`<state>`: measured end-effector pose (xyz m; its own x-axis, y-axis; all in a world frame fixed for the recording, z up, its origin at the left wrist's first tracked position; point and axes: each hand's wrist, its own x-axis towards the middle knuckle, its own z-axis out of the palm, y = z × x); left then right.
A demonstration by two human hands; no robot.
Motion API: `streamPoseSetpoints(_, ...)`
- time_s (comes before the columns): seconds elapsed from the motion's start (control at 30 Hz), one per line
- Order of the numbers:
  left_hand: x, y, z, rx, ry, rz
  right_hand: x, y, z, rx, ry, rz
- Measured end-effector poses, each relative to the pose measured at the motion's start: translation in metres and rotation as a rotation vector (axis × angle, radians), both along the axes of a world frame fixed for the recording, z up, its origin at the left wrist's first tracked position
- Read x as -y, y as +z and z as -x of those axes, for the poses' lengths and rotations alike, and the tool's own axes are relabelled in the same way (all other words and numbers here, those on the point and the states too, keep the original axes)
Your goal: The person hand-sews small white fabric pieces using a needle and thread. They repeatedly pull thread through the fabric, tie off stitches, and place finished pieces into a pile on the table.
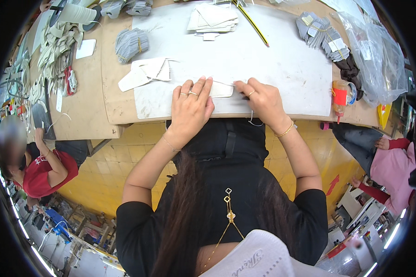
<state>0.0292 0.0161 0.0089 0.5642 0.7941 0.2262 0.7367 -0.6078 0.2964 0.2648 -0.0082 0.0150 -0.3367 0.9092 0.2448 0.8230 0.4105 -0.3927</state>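
Note:
My left hand (pixel 192 104) lies flat with its fingers stretched out, pressing on the left part of a small white fabric piece (pixel 223 90) on the white work sheet. To its right, my right hand (pixel 262 101) is closed, thumb and forefinger drawn together near the piece's right edge. What those fingers hold is too small to make out. A thin white cord (pixel 253 121) hangs over the table edge below my right hand. Left of my hands lie several loose white fabric pieces (pixel 145 74), partly overlapping.
A stack of white pieces (pixel 212 19) and a yellow-black pencil (pixel 252 24) lie farther back. Grey bundles (pixel 132 45) sit left and right. At the right are a glue bottle (pixel 340 98) and a clear plastic bag (pixel 372 60). Co-workers sit on both sides.

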Motion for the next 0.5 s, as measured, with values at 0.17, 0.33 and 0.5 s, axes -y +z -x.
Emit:
streamPoseSetpoints(0.17,0.0012,0.0002,-0.0016,-0.032,0.011,-0.002,0.0001,-0.0011,-0.01,0.162,0.153,-0.121)
streamPoseSetpoints(0.33,0.0013,-0.0004,-0.0016,-0.05,0.004,-0.007,-0.0022,-0.0003,-0.0122,0.174,0.182,-0.121)
streamPoseSetpoints(0.5,-0.0013,0.0016,-0.0023,-0.069,-0.025,-0.058,-0.0037,0.0027,-0.0097,0.2,0.19,-0.106)
